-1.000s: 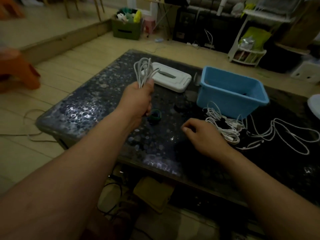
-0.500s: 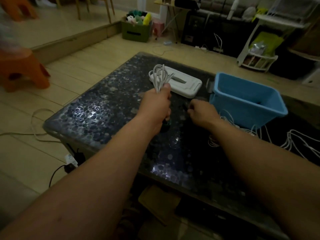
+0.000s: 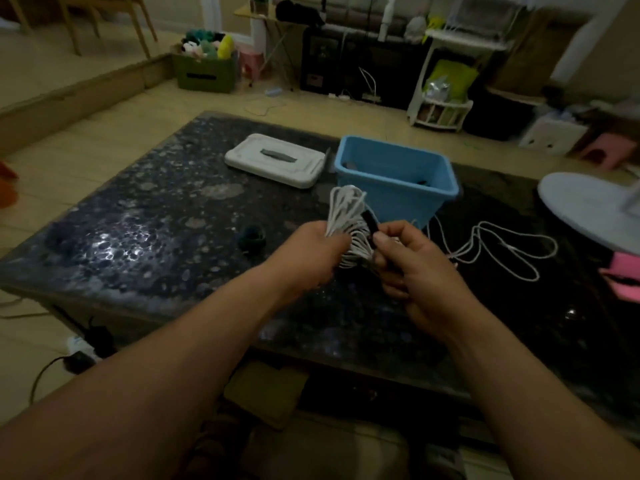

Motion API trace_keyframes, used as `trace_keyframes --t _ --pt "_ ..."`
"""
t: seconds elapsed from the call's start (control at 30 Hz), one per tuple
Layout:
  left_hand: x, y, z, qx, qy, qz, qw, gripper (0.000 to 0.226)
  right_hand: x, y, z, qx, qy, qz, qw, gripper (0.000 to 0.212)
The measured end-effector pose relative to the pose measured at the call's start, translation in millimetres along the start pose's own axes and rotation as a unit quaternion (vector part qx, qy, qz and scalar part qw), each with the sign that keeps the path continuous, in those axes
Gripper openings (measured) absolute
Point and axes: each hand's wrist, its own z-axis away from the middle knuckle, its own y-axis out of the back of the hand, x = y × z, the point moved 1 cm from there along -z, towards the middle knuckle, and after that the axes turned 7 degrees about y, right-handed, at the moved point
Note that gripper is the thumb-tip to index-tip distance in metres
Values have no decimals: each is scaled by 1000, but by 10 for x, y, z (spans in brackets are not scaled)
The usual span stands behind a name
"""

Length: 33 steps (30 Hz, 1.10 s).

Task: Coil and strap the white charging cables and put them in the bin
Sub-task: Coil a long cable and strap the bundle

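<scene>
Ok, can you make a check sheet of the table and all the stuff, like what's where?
Surface: dark speckled table, shiny in patches.
Job's things: blue bin open at the far side; white lid flat beside it; dark roll near the middle.
Clutter: white round disc at the right edge, partly cut off.
Grippers: left hand grips the coiled white cable; right hand pinches a black strap against the coil.
Cables: loose white cable lies uncoiled near the bin.
Surroundings: green box of soft toys and white rack on the floor beyond.
</scene>
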Motion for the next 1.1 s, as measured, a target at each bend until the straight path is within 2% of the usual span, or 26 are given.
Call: trace_keyframes --t 0.1,0.17,0.3,0.4,0.47,0.53,0.57,0.6,0.67,0.8,0.9,1.1 --pt "-47 -121 -26 17 -46 -175 983 29 7 -51 74 -13 16 34 999 11" --pt "-31 -158 -74 25 -65 -228 971 24 61 -77 56 4 26 66 997 16" --pt "26 -221 -121 12 -93 -252 963 30 219 -28 -47 54 28 90 994 23" --pt "61 -214 -156 -47 -116 -251 960 30 278 14 -102 73 29 92 993 25" --pt "47 -209 -184 -100 -103 -234 962 25 302 27 -113 83 24 71 994 22" --pt "40 -215 -160 -127 -68 -186 972 31 321 47 -130 89 18 58 994 19" --pt "41 -212 -145 -135 -58 -156 977 24 337 55 -140 92 15 54 994 18" --pt "29 -197 -131 -132 -59 -149 978 22 349 53 -143 94 15 49 994 18" --pt "-26 -183 -136 -129 -33 -103 986 34 369 32 -137 100 24 37 994 19" --pt "7 -186 -107 -67 -39 -27 997 38 371 0 -125 124 50 23 991 21" --pt "-23 -214 -124 -73 -43 46 995 35 344 8 -106 142 69 30 987 17" --pt "-8 -332 -107 -64 -50 115 990 33 306 22 -51 173 98 32 980 15"
